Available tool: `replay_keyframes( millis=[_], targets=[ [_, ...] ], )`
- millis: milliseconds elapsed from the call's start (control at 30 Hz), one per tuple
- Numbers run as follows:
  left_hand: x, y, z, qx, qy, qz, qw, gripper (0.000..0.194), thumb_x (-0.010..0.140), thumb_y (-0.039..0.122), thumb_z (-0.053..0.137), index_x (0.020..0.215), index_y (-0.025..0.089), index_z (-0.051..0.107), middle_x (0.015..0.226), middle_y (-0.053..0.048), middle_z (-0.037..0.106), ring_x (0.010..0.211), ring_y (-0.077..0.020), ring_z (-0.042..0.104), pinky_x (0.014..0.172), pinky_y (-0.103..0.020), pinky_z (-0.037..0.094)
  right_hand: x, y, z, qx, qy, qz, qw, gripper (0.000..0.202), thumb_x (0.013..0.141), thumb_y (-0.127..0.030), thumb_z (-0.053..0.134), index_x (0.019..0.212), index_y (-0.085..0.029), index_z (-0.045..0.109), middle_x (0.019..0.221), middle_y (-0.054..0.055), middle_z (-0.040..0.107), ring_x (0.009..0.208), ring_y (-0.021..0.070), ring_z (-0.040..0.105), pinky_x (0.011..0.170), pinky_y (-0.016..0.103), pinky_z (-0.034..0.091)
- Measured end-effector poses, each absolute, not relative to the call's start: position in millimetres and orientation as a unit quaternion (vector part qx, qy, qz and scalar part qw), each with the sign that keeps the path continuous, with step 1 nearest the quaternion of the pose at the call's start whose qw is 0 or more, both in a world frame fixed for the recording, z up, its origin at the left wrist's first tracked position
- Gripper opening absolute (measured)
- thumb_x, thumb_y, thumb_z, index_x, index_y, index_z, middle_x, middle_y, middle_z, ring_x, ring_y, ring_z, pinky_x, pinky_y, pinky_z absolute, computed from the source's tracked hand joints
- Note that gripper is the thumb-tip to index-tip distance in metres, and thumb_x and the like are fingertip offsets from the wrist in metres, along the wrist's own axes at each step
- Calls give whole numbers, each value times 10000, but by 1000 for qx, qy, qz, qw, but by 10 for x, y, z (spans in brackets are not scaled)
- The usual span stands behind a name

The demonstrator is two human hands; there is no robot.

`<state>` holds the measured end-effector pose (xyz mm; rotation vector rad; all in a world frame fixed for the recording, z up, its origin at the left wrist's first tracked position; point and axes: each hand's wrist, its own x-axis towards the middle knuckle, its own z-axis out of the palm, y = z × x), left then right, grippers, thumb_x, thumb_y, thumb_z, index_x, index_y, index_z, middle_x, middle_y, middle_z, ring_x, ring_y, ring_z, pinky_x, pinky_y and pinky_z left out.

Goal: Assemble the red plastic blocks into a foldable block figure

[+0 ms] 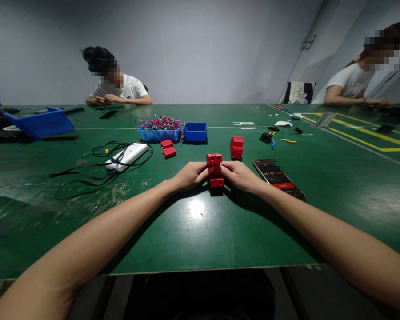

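Green, scuffed and glossy, the table (pixel 200 231) runs wide under your arms, with yellow lines taped across its right part and a plain grey wall behind. Far left, a blue tray (pixel 40 123) lies tipped on its side; what it holds cannot be seen. Nearer you, a white device (pixel 128 156) rests in a loop of black cable (pixel 100 171). A blue bin (pixel 160 132) is heaped with coloured wires (pixel 160 123); just beside it stands a smaller blue bin (pixel 195 131), its contents not visible. Two small red blocks (pixel 168 149) lie in front of the wire bin.

Your left hand (pixel 188 175) and right hand (pixel 240 174) meet at the middle of the table, fingers curled, pinching a red block assembly (pixel 214 168) between them; its lower piece rests on the table. Another red block stack (pixel 236 147) stands apart behind your right hand. A phone (pixel 279 178) lies just right of that hand, its screen showing orange timer digits too small to read surely.

Two people sit at the far edge, one left of centre, one at the far right.
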<state>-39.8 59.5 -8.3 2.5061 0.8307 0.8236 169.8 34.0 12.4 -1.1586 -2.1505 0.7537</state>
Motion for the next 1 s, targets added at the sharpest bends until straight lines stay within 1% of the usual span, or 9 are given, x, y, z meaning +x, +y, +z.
replay_keyframes(
  millis=[167,300,433,600,700,1000],
  targets=[
    [-402,595,-80,894,291,280,193,348,959,353,420,1098,130,647,935,-81,724,780,-175,656,728,-256,483,1691,335,139,-438,-804,281,289,460,901,-482,418,811,-134,704,740,30,671,694,178,569,632,261,394],
    [-399,585,-74,894,295,279,192,335,955,339,418,1060,123,652,916,-79,722,769,-170,653,711,-250,481,1690,331,138,-438,-805,278,289,468,902,-489,407,807,-135,698,731,28,663,681,173,565,621,255,387],
    [-396,576,-66,895,293,287,179,342,959,341,400,1002,115,652,865,-75,713,726,-163,635,678,-246,469,1701,344,118,-425,-814,273,288,468,912,-480,388,817,-132,686,765,43,667,700,182,573,636,262,401],
    [-395,571,-62,896,290,287,174,332,963,346,402,1051,136,644,905,-71,716,753,-166,644,699,-250,478,1709,353,112,-418,-815,277,290,452,918,-468,393,856,-134,691,793,47,680,731,190,589,651,262,417],
    [-397,578,-73,898,288,285,174,324,964,345,411,1077,144,640,940,-76,719,796,-177,657,721,-259,486,1703,339,134,-422,-817,268,288,454,918,-463,393,831,-134,694,775,44,679,717,186,584,647,262,409],
    [-403,594,-89,906,273,281,159,334,969,354,402,1074,140,637,963,-91,722,822,-186,669,732,-262,487,1679,300,158,-443,-808,264,285,444,900,-438,393,789,-134,697,713,31,655,651,168,551,611,262,372]
  ],
)
